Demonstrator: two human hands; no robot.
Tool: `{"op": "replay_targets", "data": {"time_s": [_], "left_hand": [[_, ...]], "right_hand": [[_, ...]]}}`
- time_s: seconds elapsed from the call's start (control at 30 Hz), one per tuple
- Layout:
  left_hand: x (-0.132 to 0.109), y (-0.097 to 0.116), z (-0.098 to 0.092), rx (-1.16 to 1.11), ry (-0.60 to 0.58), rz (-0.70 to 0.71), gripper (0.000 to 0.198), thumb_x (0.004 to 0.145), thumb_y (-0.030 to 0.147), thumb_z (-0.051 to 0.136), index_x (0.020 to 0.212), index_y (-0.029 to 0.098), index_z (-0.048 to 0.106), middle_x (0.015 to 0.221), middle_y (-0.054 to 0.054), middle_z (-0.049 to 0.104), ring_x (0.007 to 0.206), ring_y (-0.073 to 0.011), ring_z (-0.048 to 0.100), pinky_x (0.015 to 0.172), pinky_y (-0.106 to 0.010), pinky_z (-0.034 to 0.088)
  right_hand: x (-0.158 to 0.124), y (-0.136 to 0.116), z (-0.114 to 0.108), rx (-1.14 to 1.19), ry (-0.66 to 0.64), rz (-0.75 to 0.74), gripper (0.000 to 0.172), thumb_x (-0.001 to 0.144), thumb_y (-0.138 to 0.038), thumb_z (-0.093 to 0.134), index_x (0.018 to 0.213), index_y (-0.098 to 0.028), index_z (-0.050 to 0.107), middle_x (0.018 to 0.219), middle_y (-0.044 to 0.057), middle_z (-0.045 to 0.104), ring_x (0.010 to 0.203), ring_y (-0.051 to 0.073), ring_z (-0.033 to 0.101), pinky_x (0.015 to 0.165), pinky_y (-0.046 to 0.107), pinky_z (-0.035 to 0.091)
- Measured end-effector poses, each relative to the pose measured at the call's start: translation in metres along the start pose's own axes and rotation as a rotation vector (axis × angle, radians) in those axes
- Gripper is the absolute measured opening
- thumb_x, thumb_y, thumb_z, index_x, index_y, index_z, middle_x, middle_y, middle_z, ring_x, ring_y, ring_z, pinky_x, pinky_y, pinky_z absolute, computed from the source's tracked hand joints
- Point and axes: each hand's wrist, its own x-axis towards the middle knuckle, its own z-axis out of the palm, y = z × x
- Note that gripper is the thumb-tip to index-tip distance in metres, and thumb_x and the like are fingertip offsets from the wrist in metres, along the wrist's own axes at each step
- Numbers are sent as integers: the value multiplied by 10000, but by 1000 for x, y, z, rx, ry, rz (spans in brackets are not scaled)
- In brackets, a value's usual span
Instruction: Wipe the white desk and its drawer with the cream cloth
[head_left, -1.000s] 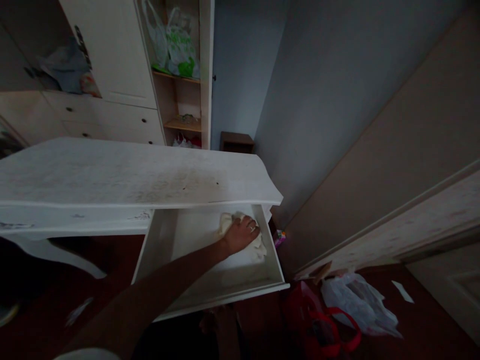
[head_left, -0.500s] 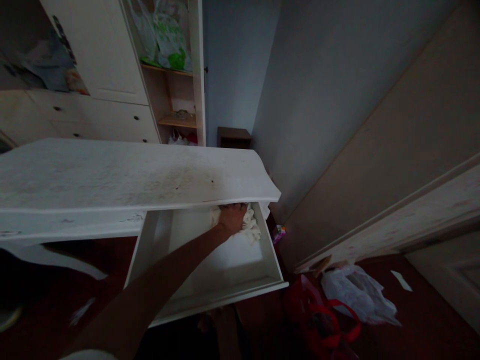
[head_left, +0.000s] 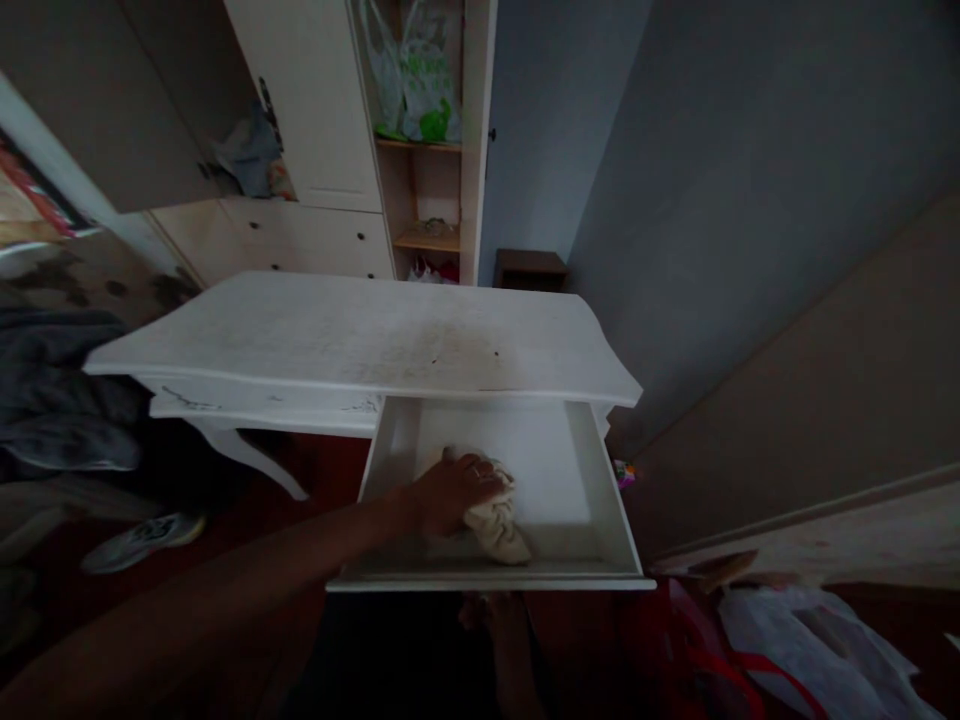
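Note:
My left hand (head_left: 457, 490) is inside the pulled-out drawer (head_left: 574, 495) of a white desk, its fingers closed over a crumpled cream cloth (head_left: 496, 530). The cloth lies pressed against the drawer's bottom, near the front panel, and part of it is hidden under the hand. A ring shows on one finger. Below the drawer front, in dark shadow, is my right hand (head_left: 495, 608); its fingers are too dim to make out clearly.
The white desktop (head_left: 337, 320) carries a dark smudged stain. Behind stands a wardrobe with plastic bags (head_left: 427, 90) on a shelf. A red bag (head_left: 675, 640) and a white plastic bag (head_left: 817, 640) lie on the floor at right. Left are a shoe (head_left: 142, 540) and grey fabric (head_left: 67, 390).
My left hand has moved with the cloth from the drawer's back right corner to its front left part. The view has swung left, bringing more of the desk into sight.

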Motion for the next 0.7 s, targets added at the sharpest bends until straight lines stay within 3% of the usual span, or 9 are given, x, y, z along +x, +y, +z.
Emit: {"op": "replay_targets", "data": {"time_s": [0.07, 0.2, 0.37, 0.53, 0.7], "left_hand": [[-10, -18, -5, 57, -21, -60, 760, 726, 288, 667, 1434, 274, 390, 1438, -108, 491, 1280, -314, 447, 986, -466, 408], [-21, -47, -17, 200, 32, -357, 701, 736, 237, 656, 1403, 196, 444, 1394, -183, 508, 1288, -407, 414, 985, -544, 373], [-12, -54, -19, 189, 114, -576, 705, 762, 355, 674, 1404, 164, 454, 1271, -202, 581, 1140, -409, 515, 893, -525, 424], [6, -62, -15, 158, 136, -682, 605, 797, 360, 650, 1350, 160, 506, 1239, -207, 608, 1122, -415, 545, 861, -523, 448], [6, -71, -22, 30, 71, -627, 643, 787, 397, 651, 1374, 204, 474, 1277, -177, 605, 1132, -377, 581, 875, -472, 478]], "right_hand": [[1, 1, -3, -10, -1, 0, 326, 935, -364, 584, 1201, -175, 598, 1225, 79, 606, 1020, 220, 625, 843, 400, 555], [3, 1, -5, -20, 8, -1, 324, 938, -365, 578, 1202, -178, 598, 1228, 79, 604, 1026, 221, 623, 848, 403, 554], [4, 1, -3, -16, 16, -7, 317, 943, -358, 572, 1209, -187, 596, 1243, 84, 597, 1038, 217, 618, 861, 404, 548], [-1, 1, -5, 7, 28, -32, 343, 932, -363, 590, 1219, -175, 584, 1237, 87, 598, 1034, 223, 620, 860, 419, 549], [-2, 3, -8, 37, 29, -33, 327, 934, -424, 569, 1103, -153, 642, 1067, 68, 670, 892, 187, 655, 782, 368, 561]]}}
